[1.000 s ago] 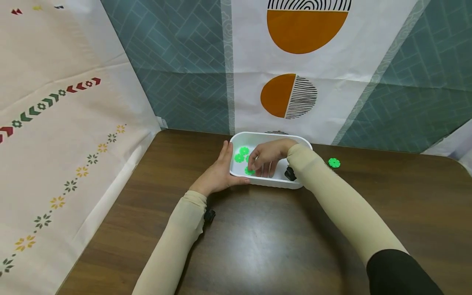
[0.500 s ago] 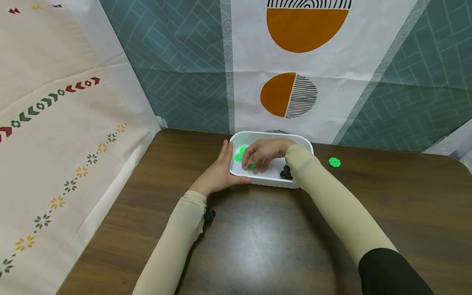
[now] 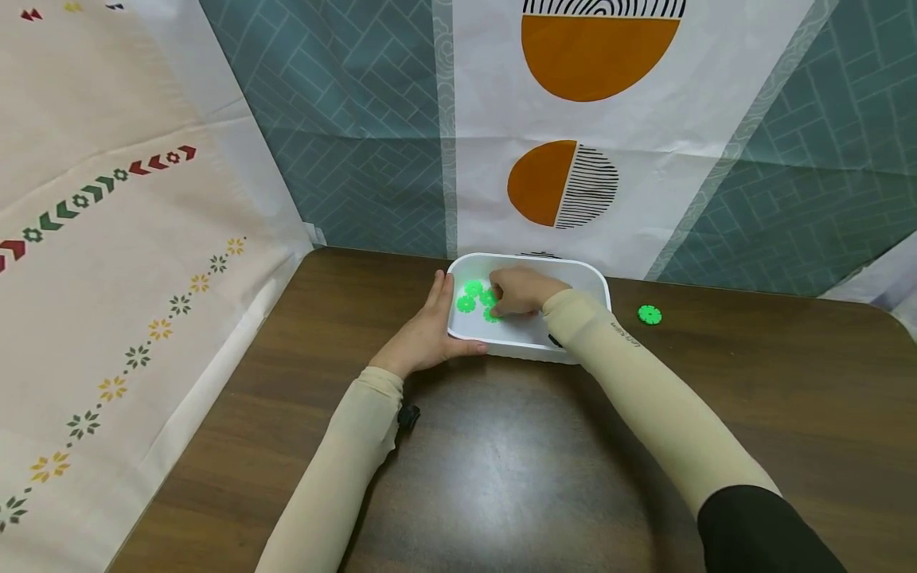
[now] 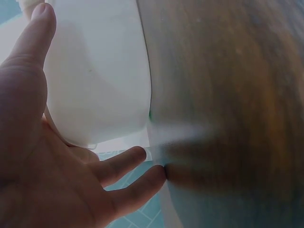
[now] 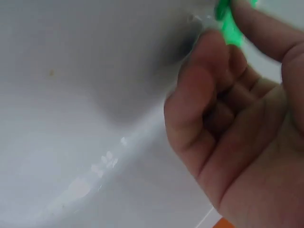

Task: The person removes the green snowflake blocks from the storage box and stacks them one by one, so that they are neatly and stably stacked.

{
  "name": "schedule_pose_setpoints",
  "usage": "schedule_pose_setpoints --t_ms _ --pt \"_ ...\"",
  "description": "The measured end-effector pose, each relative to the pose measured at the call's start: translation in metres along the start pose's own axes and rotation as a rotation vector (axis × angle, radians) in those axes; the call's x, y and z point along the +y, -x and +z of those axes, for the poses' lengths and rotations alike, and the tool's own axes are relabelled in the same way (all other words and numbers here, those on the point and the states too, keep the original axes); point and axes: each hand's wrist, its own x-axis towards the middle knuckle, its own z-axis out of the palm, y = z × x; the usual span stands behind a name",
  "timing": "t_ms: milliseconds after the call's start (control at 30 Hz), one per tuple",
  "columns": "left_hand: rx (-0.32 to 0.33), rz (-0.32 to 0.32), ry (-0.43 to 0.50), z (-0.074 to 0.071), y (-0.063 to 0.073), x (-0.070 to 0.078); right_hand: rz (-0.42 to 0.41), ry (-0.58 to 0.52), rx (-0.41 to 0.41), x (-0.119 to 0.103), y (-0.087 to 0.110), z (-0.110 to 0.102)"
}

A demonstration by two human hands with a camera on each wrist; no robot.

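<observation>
Inside a white plastic tray lie several green notched, flower-shaped discs, grouped near its left end. My right hand reaches into the tray with curled fingers, pinching a green disc at the front of the group. In the right wrist view the thumb tip touches this disc, while the other fingers fold toward the palm. My left hand rests against the tray's left end, thumb along the front wall and straight fingers up the side. The left wrist view shows its thumb on the outer wall.
A single green disc lies on the brown wooden table, right of the tray. Behind the tray hangs a patterned cloth, and a cream cloth covers the left side.
My right hand has shifted from open fingers over the discs to curled fingers at their right side, uncovering more of them. The discs have moved slightly. My left hand stays on the tray.
</observation>
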Motion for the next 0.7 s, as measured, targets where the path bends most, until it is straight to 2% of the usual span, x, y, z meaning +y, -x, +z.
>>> schedule_pose_setpoints --t_ms 133,267,500,700 --pt "-0.005 -0.004 0.0 -0.0004 -0.0002 0.0013 0.038 0.047 0.077 0.0044 0.0011 -0.001" --pt "-0.009 -0.001 -0.004 -0.0006 -0.0002 0.002 0.058 0.041 0.083 0.0059 0.0039 -0.0026" --pt "0.002 0.0 -0.017 -0.0009 -0.0003 0.001 -0.004 0.143 0.097 -0.0007 0.0065 -0.0041" --pt "-0.01 -0.005 -0.011 -0.0001 -0.0004 0.0013 0.017 0.021 0.072 0.003 0.0079 -0.0031"
